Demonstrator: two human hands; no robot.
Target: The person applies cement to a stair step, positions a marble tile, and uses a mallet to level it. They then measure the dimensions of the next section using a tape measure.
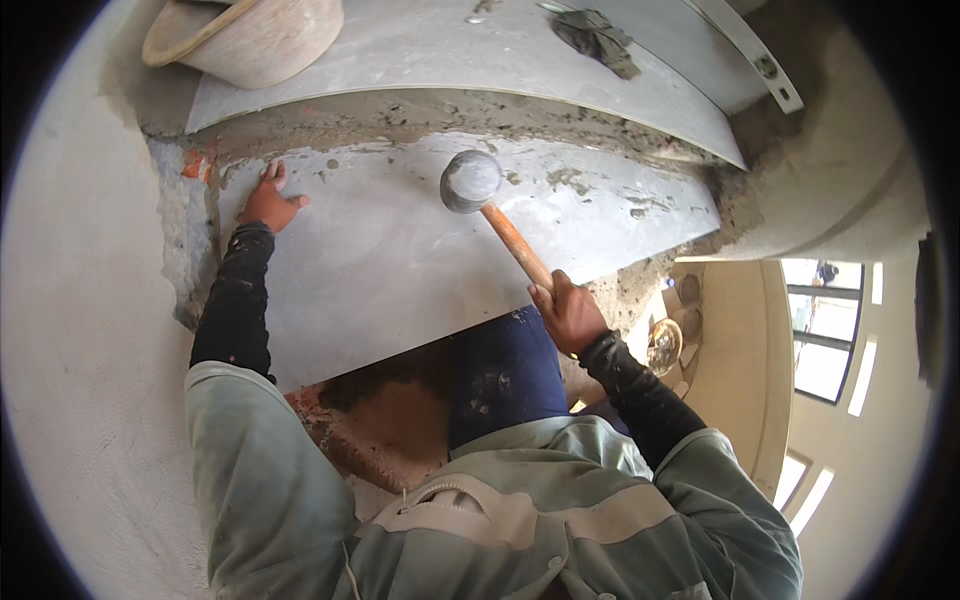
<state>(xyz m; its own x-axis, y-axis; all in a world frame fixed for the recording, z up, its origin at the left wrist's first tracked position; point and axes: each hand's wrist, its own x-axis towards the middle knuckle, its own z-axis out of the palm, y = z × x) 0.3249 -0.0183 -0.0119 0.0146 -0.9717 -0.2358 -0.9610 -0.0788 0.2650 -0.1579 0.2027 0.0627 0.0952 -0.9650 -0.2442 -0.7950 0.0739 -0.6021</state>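
Note:
My right hand (572, 312) is closed round the wooden handle of a rubber mallet (515, 243). Its round grey head is over the upper middle of a large pale grey stone slab (370, 260); whether it touches the surface I cannot tell. Near the slab's far left corner, my left hand (270, 200) lies with fingers spread, holding nothing. Smears of wet mortar mark the slab's far edge and its right part.
Beyond a mortar strip (400, 110) is a higher slab (420, 50) bearing a mortar-stained bucket (255, 40), a dark crumpled rag (597, 42) and a spirit level (760, 60). A plastered wall (80, 300) stands at left. Rough brick (390, 420) shows below the slab's near edge. Windows (825, 320) are at right.

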